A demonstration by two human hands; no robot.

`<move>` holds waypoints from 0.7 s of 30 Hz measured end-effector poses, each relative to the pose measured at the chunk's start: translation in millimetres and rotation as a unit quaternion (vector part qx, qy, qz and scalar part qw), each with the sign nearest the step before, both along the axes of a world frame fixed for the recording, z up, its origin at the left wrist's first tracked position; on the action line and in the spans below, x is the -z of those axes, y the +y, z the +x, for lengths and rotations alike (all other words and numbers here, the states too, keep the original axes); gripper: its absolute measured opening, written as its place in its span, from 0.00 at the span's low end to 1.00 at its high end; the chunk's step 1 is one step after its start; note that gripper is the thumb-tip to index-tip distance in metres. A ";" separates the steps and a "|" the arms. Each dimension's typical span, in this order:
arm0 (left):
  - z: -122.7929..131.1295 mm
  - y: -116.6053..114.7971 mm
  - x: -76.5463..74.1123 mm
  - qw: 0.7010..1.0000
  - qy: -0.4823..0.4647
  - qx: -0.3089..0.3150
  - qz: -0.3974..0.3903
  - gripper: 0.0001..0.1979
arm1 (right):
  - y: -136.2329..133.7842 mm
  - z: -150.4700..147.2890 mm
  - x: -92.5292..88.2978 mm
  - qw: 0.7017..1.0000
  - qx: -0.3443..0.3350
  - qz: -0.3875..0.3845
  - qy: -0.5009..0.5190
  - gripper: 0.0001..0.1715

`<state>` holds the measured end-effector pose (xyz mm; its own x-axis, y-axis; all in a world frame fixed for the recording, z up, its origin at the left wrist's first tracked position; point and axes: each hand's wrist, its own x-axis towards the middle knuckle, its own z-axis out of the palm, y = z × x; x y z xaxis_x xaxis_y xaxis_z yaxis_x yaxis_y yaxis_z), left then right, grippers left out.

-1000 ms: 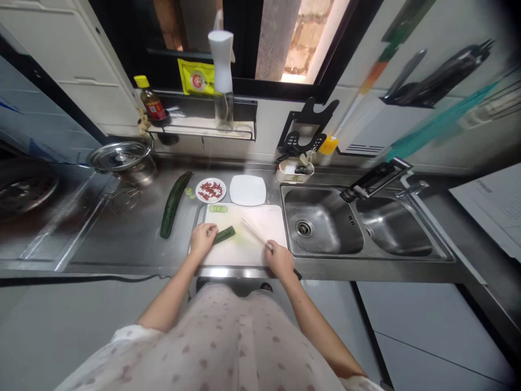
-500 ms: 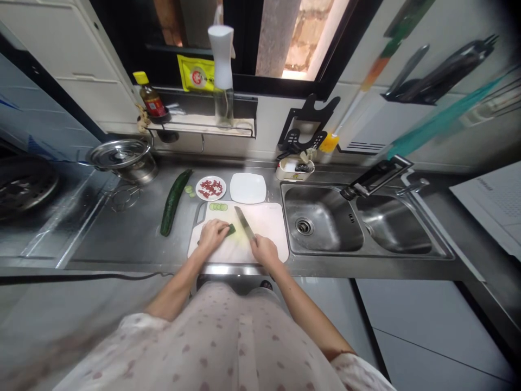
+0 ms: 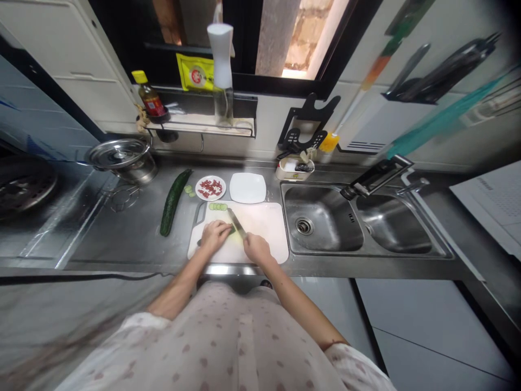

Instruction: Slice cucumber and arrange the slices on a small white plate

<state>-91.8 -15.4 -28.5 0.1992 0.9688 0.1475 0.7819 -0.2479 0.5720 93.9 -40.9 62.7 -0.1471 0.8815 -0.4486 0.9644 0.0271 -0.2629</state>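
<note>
Under a window [image 3: 279,38], a steel worktop [image 3: 109,239] is carrying a white cutting board [image 3: 268,247]. Left of its middle, the left hand [image 3: 214,237] is clamping its fingers on a cucumber piece [image 3: 233,229], while the right hand [image 3: 257,248] is gripping a kitchen knife [image 3: 235,221] just right of it. For clean slicing, the left fingertips should be curling back from the blade.
</note>
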 end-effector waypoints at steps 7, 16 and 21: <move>-1.2 0.5 7.9 1.000 0.022 0.005 0.006 0.14 | -0.1 -5.8 0.4 1.000 -0.002 0.006 0.000 0.18; 0.0 0.1 7.2 0.999 0.035 0.007 0.005 0.15 | -0.3 -5.9 0.5 1.000 -0.007 0.008 -0.002 0.17; 0.2 -0.1 5.8 1.000 0.022 0.006 0.006 0.14 | -0.7 -6.8 2.5 1.000 -0.001 0.008 0.002 0.18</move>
